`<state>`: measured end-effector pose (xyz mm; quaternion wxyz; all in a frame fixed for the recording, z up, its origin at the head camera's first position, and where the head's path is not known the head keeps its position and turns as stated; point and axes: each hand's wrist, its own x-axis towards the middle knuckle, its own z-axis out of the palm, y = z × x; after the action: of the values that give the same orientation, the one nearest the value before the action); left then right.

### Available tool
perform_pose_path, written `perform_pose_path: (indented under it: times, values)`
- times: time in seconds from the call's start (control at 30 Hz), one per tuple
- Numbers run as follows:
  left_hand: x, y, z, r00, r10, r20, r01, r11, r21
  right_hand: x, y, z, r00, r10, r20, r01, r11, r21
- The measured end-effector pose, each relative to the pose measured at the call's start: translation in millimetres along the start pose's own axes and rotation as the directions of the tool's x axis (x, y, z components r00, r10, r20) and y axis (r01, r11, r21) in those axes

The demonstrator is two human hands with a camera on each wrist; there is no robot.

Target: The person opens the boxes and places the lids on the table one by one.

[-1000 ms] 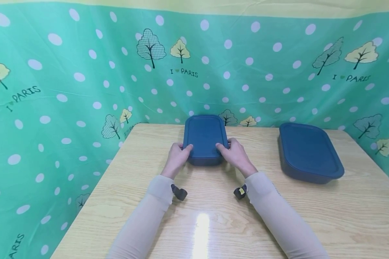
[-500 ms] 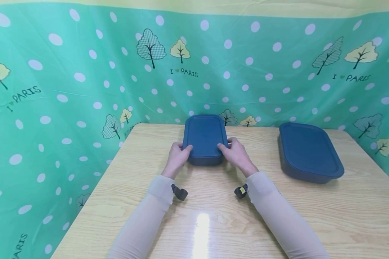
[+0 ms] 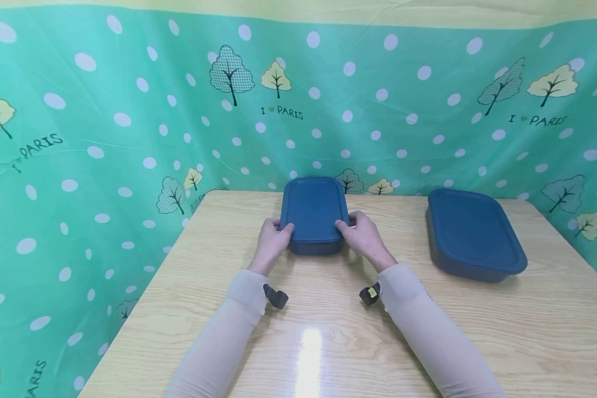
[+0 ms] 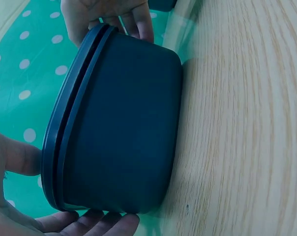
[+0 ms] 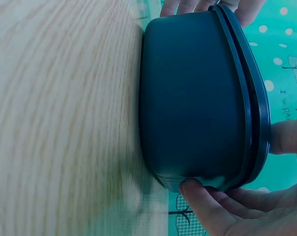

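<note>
A dark blue lidded food container (image 3: 314, 210) sits on the table near its back edge, in the middle of the head view. Its left near side is gripped by my left hand (image 3: 272, 241), thumb on the lid and the other fingers along the wall. My right hand (image 3: 364, 237) holds the opposite side the same way. In the left wrist view, a dark seam runs between the lid (image 4: 55, 147) and the body (image 4: 121, 123). The same seam shows in the right wrist view, beside the container wall (image 5: 195, 98). What is inside the container is hidden.
A larger blue lidded container (image 3: 477, 232) stands to the right on the wooden table (image 3: 328, 298). Directly behind the table hangs a green dotted curtain (image 3: 378, 110), which also runs down the left side.
My right thumb has slid slightly right, toward the lid's edge. The container and my left hand stay practically where they were.
</note>
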<state>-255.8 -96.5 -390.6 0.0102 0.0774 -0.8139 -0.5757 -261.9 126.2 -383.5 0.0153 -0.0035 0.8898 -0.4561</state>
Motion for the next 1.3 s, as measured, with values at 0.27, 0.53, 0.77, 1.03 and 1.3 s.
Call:
perform_pose_path:
  times: [0.27,0.53,0.77,1.03,1.3]
  values:
    - [-1.0,-0.3,-0.1,1.0,0.008,-0.003,-0.008,1.0,-0.006,1.3,0.5,-1.8,1.0,-0.014,-0.006,0.014,1.0,-0.011]
    - [-1.5,0.4,0.1,1.0,0.013,-0.009,-0.013,1.0,-0.011,2.3,1.4,-1.4,1.0,-0.022,-0.015,0.022,1.0,-0.001]
    - [-1.4,-0.2,0.2,1.0,0.013,-0.008,-0.013,1.0,-0.012,2.5,0.6,-2.0,0.999,-0.02,-0.045,0.02,1.0,-0.003]
    - [-0.8,-1.2,0.8,1.0,-0.005,-0.011,0.005,1.0,0.001,1.9,-2.4,-1.2,0.998,0.004,-0.06,-0.003,1.0,0.015]
    - [-0.3,-1.7,1.1,1.0,-0.013,-0.016,0.013,1.0,0.014,1.5,-3.8,-1.3,0.998,0.017,-0.066,-0.015,0.999,0.031]
